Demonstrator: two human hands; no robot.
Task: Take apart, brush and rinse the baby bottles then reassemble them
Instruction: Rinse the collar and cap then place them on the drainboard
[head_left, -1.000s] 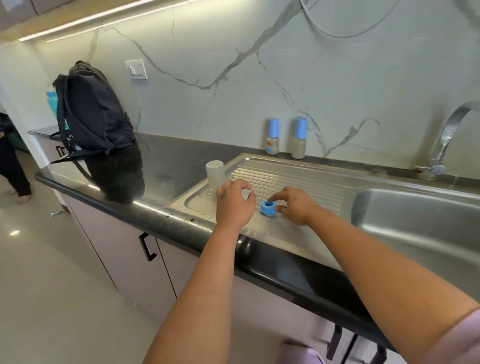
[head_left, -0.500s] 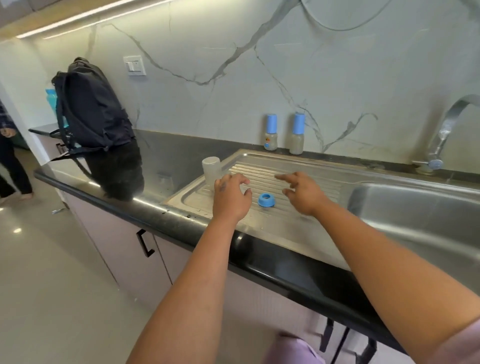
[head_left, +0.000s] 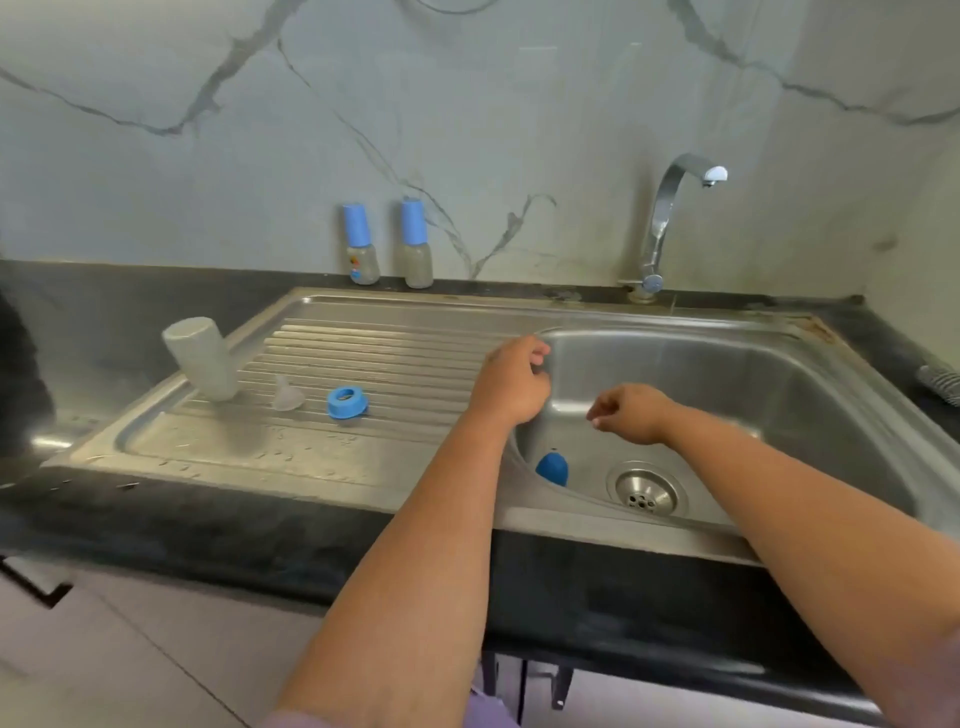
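The black stone desk (head_left: 156, 525) carries a stainless steel sink (head_left: 810, 395), whose basin has just a blue bottle cap (head_left: 552, 468) lying beside the drain. On the ribbed steel drainboard (head_left: 384, 353) sit a frosted bottle body (head_left: 200, 358) upside down, a clear silicone teat (head_left: 287, 395) and a blue screw ring (head_left: 347, 402), all near each other. Two capped baby bottles (head_left: 388, 245) stand at the marble wall. The left hand (head_left: 511, 382) and right hand (head_left: 631, 414) hover at the basin's left rim, each grip loosely curled, holding nothing.

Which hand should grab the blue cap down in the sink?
Probably the right hand: it hangs over the steel sink basin, empty, nearer the blue cap. The left hand sits by the basin's edge.
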